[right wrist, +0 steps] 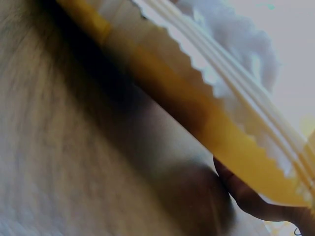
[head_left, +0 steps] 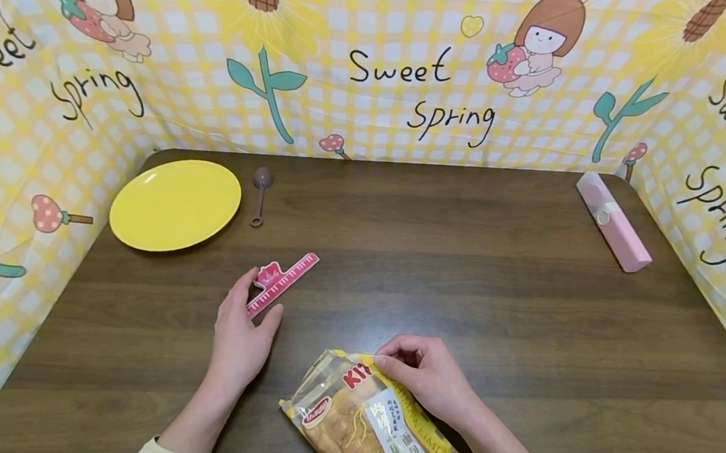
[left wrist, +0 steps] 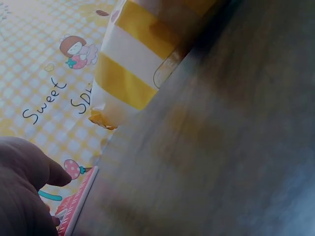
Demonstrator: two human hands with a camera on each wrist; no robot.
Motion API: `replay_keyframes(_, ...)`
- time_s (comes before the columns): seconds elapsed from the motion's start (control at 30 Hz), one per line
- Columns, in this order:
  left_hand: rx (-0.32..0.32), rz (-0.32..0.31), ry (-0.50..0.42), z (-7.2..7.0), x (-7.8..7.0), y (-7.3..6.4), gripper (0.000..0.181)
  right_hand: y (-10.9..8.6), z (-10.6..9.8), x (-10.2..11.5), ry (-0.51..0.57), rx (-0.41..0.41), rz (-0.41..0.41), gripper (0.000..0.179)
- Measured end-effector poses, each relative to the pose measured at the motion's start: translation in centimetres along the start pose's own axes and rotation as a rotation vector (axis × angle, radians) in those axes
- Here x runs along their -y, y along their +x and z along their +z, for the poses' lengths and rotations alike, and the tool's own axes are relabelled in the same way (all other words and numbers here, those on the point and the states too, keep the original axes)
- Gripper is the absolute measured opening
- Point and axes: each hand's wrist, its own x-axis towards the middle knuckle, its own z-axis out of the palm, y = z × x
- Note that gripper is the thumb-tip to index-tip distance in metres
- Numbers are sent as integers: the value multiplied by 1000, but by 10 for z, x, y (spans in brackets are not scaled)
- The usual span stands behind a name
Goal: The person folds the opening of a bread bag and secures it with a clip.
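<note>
A pink clip with a piano-key print (head_left: 284,284) lies on the table, left of the middle. My left hand (head_left: 240,339) is at its lower end, fingers along its left side and the thumb apart on the right. In the left wrist view, the clip (left wrist: 78,204) shows beside the thumb, a fingertip right at it. My right hand (head_left: 434,375) pinches the upper edge of a bread bag (head_left: 382,432), clear and yellow with brown bread inside. The right wrist view shows the bag's yellow film and zigzag edge (right wrist: 211,93) close up.
A yellow oval plate (head_left: 175,205) is at the back left, with a small brown spoon (head_left: 260,195) next to it. Toward the back right lies a pink box with a translucent end (head_left: 615,225). Yellow checked cloth (head_left: 397,11) walls the table's back and sides.
</note>
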Motion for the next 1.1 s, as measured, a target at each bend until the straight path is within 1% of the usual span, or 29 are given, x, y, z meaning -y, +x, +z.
replay_keyframes(0.07, -2, -12, 1, 0, 1, 1, 68, 0, 0, 0, 1, 2, 4, 13)
replay_keyframes(0.13, -10, -10, 9, 1, 1, 3, 68, 0, 0, 0, 3, 4, 7, 13)
replay_keyframes(0.2, -20, 21, 28, 1, 3, 5, 66, 0, -1, 0, 2, 4, 7, 13)
replay_keyframes(0.37, -73, 131, 55, 2, 9, 8, 54, 1, -1, 0, -11, 1, -3, 12)
replay_keyframes(0.43, -84, 141, 51, 3, 11, 8, 51, 1, -1, 0, -13, 3, -8, 12)
replay_keyframes(0.5, -86, 143, 52, 3, 11, 8, 51, 1, -1, -1, -10, 7, -9, 12)
replay_keyframes(0.6, -71, 138, 75, 4, 11, 6, 51, 1, 0, -1, -12, 7, -6, 12)
replay_keyframes(0.73, -62, 161, 106, 4, 11, 6, 45, 1, 0, -1, -17, 2, -2, 12)
replay_keyframes(1.0, -58, 121, 100, 4, 5, 1, 24, 1, 0, -1, -11, 5, 2, 12)
replay_keyframes(1.1, -61, 118, 99, 5, 3, 0, 19, 1, 0, -1, -12, 2, 2, 12)
